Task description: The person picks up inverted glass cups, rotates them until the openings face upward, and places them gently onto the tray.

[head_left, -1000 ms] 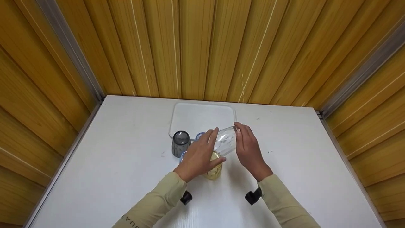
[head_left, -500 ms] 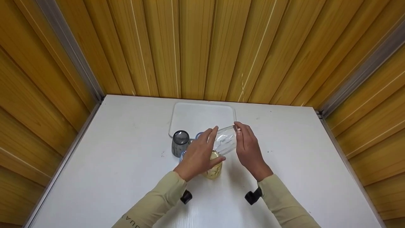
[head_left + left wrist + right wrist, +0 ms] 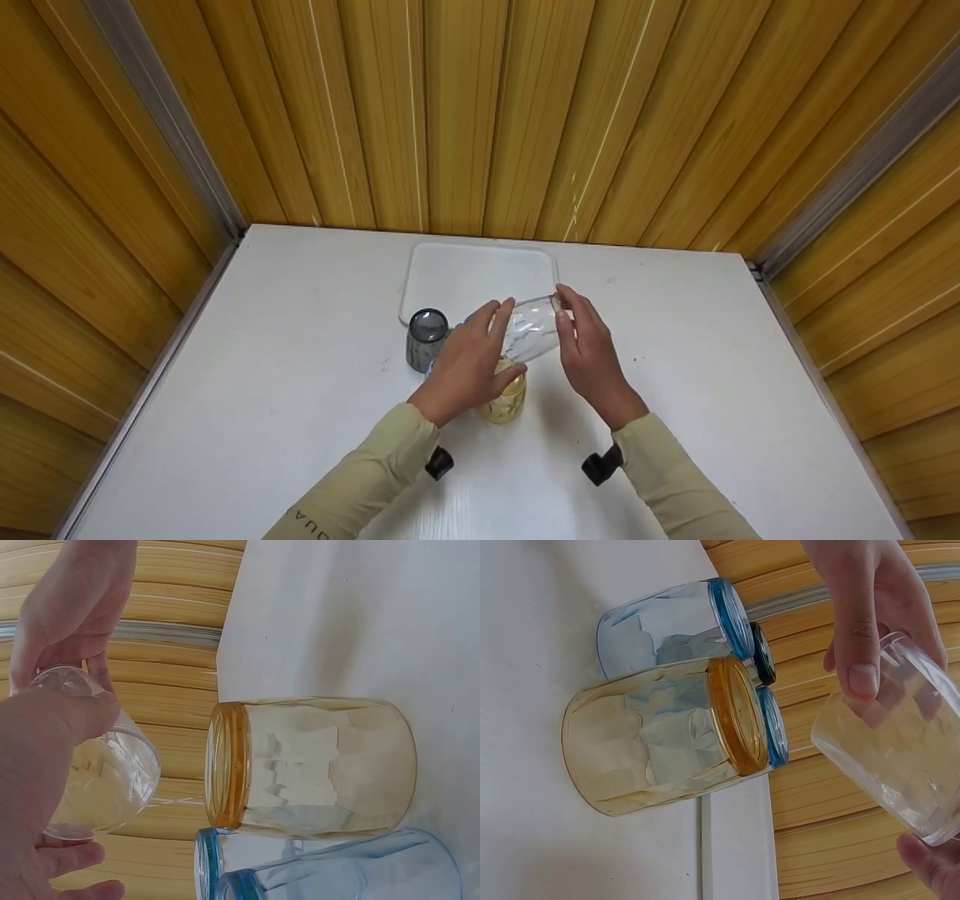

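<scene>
A clear drinking glass is held tilted above the table between both hands. My left hand grips one end, its thumb across the glass and its fingers on the other side in the left wrist view. At the other end, the thumb and fingers of my right hand hold the glass. Just below stands an upside-down yellow glass, partly covered by the left hand in the head view. Beside it are two blue glasses, one nearer and one mostly hidden behind. An upside-down dark grey glass stands left of them.
A white tray lies toward the back of the white table, just behind the glasses. Yellow wood-look panels wall the table at the back and sides. Both wrists carry small black cameras.
Both hands and the clear glass have shifted slightly upward in the head view, the left hand also a little leftward. The glasses on the table stay put.
</scene>
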A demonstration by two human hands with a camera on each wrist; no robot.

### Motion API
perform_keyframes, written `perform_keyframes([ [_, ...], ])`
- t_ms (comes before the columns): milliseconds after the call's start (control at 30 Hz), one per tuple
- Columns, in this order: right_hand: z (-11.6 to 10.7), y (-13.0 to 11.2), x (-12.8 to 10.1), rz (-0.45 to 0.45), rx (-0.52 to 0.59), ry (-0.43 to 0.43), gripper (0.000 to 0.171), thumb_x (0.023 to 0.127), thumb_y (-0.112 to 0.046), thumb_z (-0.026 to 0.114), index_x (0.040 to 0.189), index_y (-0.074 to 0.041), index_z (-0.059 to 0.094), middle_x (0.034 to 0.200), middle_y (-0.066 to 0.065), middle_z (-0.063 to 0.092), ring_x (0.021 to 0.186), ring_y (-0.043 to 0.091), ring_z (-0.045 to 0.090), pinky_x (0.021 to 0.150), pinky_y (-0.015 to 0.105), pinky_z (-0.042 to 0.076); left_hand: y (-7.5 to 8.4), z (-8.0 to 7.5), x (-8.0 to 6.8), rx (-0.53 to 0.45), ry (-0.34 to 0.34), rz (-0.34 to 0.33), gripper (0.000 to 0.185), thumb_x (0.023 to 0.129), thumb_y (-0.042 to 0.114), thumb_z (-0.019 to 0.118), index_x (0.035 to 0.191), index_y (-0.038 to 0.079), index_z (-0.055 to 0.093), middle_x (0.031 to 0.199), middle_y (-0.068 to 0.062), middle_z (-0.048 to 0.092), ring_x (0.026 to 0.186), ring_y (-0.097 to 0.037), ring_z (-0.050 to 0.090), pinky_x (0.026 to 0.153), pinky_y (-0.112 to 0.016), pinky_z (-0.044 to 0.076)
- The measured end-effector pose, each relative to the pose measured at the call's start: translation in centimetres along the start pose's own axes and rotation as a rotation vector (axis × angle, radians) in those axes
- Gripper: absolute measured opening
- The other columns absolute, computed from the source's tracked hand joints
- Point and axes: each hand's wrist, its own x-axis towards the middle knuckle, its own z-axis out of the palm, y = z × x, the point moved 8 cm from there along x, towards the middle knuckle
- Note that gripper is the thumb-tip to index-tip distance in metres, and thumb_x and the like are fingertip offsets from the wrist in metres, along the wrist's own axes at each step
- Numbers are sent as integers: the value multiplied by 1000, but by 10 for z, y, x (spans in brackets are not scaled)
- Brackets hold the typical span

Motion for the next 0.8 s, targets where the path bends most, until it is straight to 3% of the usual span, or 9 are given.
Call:
perform_keyframes([
  [367, -2, -5, 0, -50, -56, 0, 49, 103, -33, 42, 147, -12, 35, 143, 7, 46, 131, 21, 46, 105, 44, 45, -4, -7, 2, 1, 9, -9, 93, 81, 51, 71, 152, 15, 22, 147, -11, 41, 118, -25, 57, 97, -41, 52],
  [533, -4, -12, 2, -133, -132, 12, 53, 98, -32, 54, 144, -11, 40, 145, 7, 45, 138, 22, 37, 114, 49, 34, -6, -9, 2, 13, 0, -10, 94, 81, 51, 72, 152, 14, 24, 148, -11, 41, 119, -26, 58, 98, -41, 51],
  [800, -2, -21, 0, -265, -228, -16, 66, 85, -26, 70, 144, -13, 42, 148, 4, 43, 142, 23, 33, 110, 53, 36, -9, -15, 3, 12, -13, -9, 95, 81, 52, 71, 153, 15, 21, 148, -12, 40, 126, -27, 53, 102, -42, 49],
])
